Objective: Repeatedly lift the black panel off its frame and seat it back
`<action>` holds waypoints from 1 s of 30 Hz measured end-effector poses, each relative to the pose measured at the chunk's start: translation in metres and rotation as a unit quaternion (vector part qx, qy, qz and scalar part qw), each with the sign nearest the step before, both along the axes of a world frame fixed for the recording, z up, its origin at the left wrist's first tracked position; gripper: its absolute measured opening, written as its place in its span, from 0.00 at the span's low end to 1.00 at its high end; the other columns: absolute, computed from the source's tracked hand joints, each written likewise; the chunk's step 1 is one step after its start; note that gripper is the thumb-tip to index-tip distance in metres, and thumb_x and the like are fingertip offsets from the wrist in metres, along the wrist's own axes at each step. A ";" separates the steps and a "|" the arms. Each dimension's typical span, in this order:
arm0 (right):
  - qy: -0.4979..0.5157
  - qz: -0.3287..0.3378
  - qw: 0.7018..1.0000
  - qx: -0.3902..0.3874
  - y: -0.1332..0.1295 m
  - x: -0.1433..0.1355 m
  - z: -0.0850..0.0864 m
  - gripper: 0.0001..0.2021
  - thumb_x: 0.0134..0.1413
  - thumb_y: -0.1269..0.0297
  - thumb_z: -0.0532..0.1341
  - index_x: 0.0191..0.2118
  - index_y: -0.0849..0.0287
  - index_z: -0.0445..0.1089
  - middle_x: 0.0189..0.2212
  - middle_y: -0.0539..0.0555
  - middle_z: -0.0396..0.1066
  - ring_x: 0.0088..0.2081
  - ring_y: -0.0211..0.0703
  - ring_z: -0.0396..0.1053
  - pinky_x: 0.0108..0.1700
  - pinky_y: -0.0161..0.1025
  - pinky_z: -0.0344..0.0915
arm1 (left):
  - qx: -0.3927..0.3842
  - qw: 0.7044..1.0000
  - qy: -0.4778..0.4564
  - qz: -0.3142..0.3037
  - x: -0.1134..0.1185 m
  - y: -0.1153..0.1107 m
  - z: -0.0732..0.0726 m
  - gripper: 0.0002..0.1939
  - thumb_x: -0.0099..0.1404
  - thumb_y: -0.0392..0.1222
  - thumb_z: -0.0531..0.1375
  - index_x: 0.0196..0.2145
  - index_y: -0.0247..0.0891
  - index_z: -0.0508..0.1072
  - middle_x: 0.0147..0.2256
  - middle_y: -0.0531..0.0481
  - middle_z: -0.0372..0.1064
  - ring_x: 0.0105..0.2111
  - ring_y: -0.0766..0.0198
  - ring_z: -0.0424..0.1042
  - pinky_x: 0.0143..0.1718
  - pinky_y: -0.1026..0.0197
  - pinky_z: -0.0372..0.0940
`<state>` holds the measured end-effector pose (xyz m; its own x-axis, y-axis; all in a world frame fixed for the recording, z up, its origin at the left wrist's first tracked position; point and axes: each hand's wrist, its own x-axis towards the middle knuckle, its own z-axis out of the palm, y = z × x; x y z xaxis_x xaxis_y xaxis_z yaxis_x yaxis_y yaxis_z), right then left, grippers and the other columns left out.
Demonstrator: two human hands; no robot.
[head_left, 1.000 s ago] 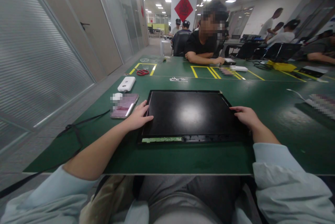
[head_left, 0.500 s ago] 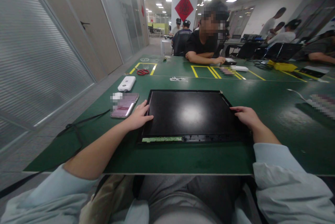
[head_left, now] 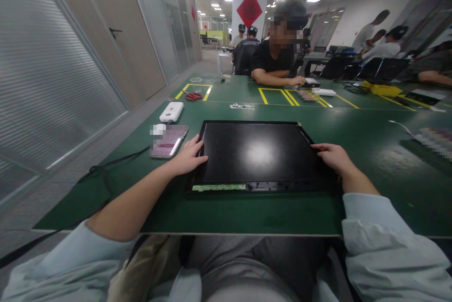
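One flat, glossy phone (head_left: 172, 141), left of frame. Left hand (head_left: 187, 157): fingers spread on bezel of shiny black rectangular panel (head_left: 233, 151), frame center, flat on smooth green desk (head_left: 254, 215). Right hand (head_left: 334, 157): fingers bent at panel edge, can't tell if gripping.

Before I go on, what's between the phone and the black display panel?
In the head view, the left hand lies between the phone and the display panel, touching the panel's left edge; beyond the hand, green tabletop shows in the gap.

The rectangular black screen panel (head_left: 233, 156) looks smooth and semi-glossy. The flat green desk (head_left: 254, 212) shines faintly; the pale-blue cloth sleeves (head_left: 399, 255) look matt.
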<state>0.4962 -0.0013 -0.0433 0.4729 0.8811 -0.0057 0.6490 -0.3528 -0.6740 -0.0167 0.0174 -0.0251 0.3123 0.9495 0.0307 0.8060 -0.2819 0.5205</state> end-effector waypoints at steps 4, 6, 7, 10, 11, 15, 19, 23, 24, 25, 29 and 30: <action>-0.007 0.011 1.000 0.007 0.001 0.001 0.000 0.22 0.42 0.77 0.61 0.44 0.60 0.82 0.38 0.56 0.81 0.37 0.45 0.75 0.43 0.38 0.69 | 0.006 1.000 0.002 -0.004 -0.002 0.001 -0.002 0.40 0.58 0.55 0.61 0.65 0.35 0.66 0.73 0.34 0.45 0.72 0.38 0.45 0.69 0.38 0.43; -0.005 0.013 1.000 0.007 0.002 0.003 -0.001 0.21 0.42 0.76 0.61 0.44 0.59 0.82 0.37 0.56 0.81 0.36 0.44 0.75 0.43 0.38 0.69 | 0.005 1.000 0.002 -0.005 -0.002 0.002 -0.002 0.40 0.59 0.55 0.61 0.65 0.35 0.65 0.73 0.34 0.45 0.72 0.39 0.44 0.70 0.38 0.43; -0.002 0.013 1.000 0.007 0.002 0.004 -0.001 0.21 0.42 0.76 0.61 0.44 0.59 0.82 0.37 0.55 0.81 0.36 0.44 0.75 0.43 0.38 0.69 | 0.005 1.000 0.001 -0.005 -0.002 0.002 -0.003 0.40 0.58 0.55 0.61 0.65 0.35 0.65 0.73 0.34 0.45 0.72 0.39 0.44 0.70 0.38 0.43; 0.016 0.008 1.000 0.018 0.003 0.005 -0.004 0.21 0.41 0.76 0.61 0.42 0.58 0.83 0.36 0.54 0.81 0.35 0.44 0.75 0.41 0.37 0.69 | 0.006 1.000 -0.007 -0.001 -0.002 0.002 -0.003 0.40 0.57 0.55 0.61 0.64 0.36 0.67 0.73 0.34 0.46 0.72 0.38 0.45 0.69 0.38 0.43; 0.022 0.005 1.000 0.021 0.003 0.005 -0.004 0.20 0.41 0.76 0.61 0.42 0.58 0.83 0.36 0.54 0.81 0.35 0.44 0.75 0.41 0.37 0.69 | 0.006 1.000 -0.009 0.001 -0.002 0.002 -0.003 0.39 0.57 0.55 0.62 0.64 0.36 0.68 0.73 0.34 0.46 0.72 0.37 0.45 0.69 0.38 0.44; 0.038 -0.005 0.999 0.016 0.002 0.004 -0.005 0.21 0.42 0.77 0.61 0.43 0.59 0.82 0.37 0.55 0.81 0.36 0.44 0.75 0.42 0.38 0.69 | 0.005 1.000 -0.008 0.000 -0.002 0.002 -0.002 0.40 0.57 0.56 0.61 0.64 0.35 0.68 0.73 0.34 0.46 0.72 0.37 0.45 0.69 0.38 0.44; 0.037 -0.001 0.999 0.009 0.002 0.005 -0.006 0.22 0.44 0.76 0.60 0.46 0.60 0.81 0.38 0.55 0.80 0.36 0.43 0.74 0.41 0.37 0.68 | 0.001 1.000 -0.005 0.003 -0.001 0.003 -0.003 0.40 0.58 0.56 0.60 0.64 0.33 0.68 0.73 0.33 0.45 0.72 0.38 0.44 0.70 0.40 0.42; 0.018 0.011 1.000 0.011 0.004 0.006 -0.008 0.22 0.44 0.78 0.59 0.46 0.60 0.81 0.38 0.55 0.80 0.37 0.44 0.74 0.42 0.37 0.67 | 0.014 1.000 -0.009 0.003 -0.002 0.004 -0.006 0.36 0.61 0.54 0.58 0.64 0.34 0.69 0.72 0.34 0.48 0.72 0.38 0.45 0.70 0.41 0.42; 0.015 0.010 1.000 0.009 0.004 0.005 -0.008 0.23 0.43 0.79 0.59 0.46 0.60 0.81 0.38 0.55 0.80 0.37 0.44 0.74 0.42 0.37 0.67 | 0.019 1.000 -0.011 0.002 -0.002 0.004 -0.007 0.36 0.62 0.54 0.57 0.64 0.36 0.68 0.72 0.35 0.49 0.72 0.38 0.46 0.70 0.40 0.43; 0.015 0.009 1.000 0.008 0.004 0.005 -0.008 0.23 0.43 0.79 0.59 0.45 0.60 0.81 0.38 0.55 0.80 0.36 0.44 0.74 0.42 0.37 0.67 | 0.022 1.000 -0.015 -0.001 -0.002 0.004 -0.007 0.35 0.63 0.53 0.57 0.65 0.37 0.68 0.72 0.36 0.50 0.71 0.38 0.47 0.70 0.39 0.44; 0.019 0.002 1.000 0.016 0.003 0.002 -0.006 0.23 0.42 0.79 0.59 0.44 0.59 0.81 0.38 0.55 0.80 0.35 0.43 0.73 0.41 0.36 0.66 | 0.030 0.999 -0.017 -0.017 -0.001 0.001 -0.006 0.34 0.65 0.50 0.56 0.67 0.41 0.65 0.71 0.38 0.51 0.71 0.39 0.48 0.69 0.38 0.47; 0.018 0.002 1.000 0.018 0.003 0.002 -0.006 0.22 0.41 0.79 0.59 0.43 0.59 0.81 0.38 0.54 0.80 0.35 0.42 0.73 0.41 0.35 0.65 | 0.032 0.999 -0.014 -0.019 -0.001 0.001 -0.005 0.33 0.65 0.49 0.55 0.67 0.40 0.65 0.71 0.37 0.51 0.71 0.39 0.48 0.68 0.38 0.48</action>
